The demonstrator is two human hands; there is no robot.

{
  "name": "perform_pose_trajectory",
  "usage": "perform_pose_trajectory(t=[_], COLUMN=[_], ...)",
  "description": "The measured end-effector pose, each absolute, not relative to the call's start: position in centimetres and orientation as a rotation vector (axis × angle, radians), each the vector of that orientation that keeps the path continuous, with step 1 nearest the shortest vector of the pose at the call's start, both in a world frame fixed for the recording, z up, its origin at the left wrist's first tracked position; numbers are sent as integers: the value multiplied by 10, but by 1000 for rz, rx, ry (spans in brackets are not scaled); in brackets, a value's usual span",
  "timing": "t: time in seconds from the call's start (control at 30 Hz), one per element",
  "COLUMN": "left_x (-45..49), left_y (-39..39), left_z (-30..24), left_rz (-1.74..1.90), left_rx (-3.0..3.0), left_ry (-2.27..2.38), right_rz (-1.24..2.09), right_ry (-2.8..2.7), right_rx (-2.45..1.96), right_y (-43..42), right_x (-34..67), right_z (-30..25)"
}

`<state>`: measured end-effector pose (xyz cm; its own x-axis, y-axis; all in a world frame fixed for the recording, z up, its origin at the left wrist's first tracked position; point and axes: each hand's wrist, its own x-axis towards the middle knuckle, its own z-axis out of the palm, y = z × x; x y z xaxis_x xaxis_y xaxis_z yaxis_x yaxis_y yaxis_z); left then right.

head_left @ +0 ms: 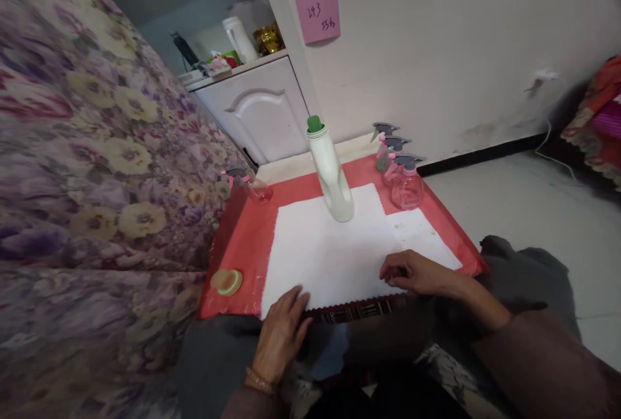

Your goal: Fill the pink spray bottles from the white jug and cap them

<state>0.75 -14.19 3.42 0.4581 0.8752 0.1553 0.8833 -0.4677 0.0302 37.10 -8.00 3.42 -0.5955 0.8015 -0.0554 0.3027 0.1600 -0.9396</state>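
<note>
A white cloth lies on the red surface, its near edge partly hidden by the loosely spread left hand and the curled right hand; whether that pinches anything, we cannot tell. A green-topped bottle stands far on the cloth; far-right spray bottles overlap.

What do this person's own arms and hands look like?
The left hand and the right hand are both ungloved. A reddish, beaded-looking bracelet circles the left wrist; none shows on the right. The sleeves are a dull brownish mauve, the right one stopping short of the wrist.
</note>
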Motion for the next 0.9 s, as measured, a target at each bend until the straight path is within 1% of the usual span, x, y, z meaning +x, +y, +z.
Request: perform_pose_trajectory(t=[0.3,0.43,0.6,0.7,0.77,0.83,0.9], left_x=[13,8,2,-3,-9,-18,-29], left_y=[-142,-140,-125,-98,-69,-31,10], left_z=[31,31,62,89,101,106,107], left_rz=[-358,-364,-358,-606,-948,-1411,-1537], left_rx=[-2639,-2665,-2873,-2951,-2874,-2571,-2374], left_ry=[-1706,-1770,-1940,-2156,-2337,-2565,-2591], right_rz=[1424,1323,1317,1347,1328,1310,1360], right_ry=[-2021,-2114,-2065,-2046,-2065,-2096,-2101], right_rx=[-1064,-1057,-1084,-1109,-1127,-1144,-1172], right_y=[-89,-91,-91,-94,-96,-99,-101], right_x=[355,349,344,340,337,334,331], right_z=[32,28,30,34,35,35,35])
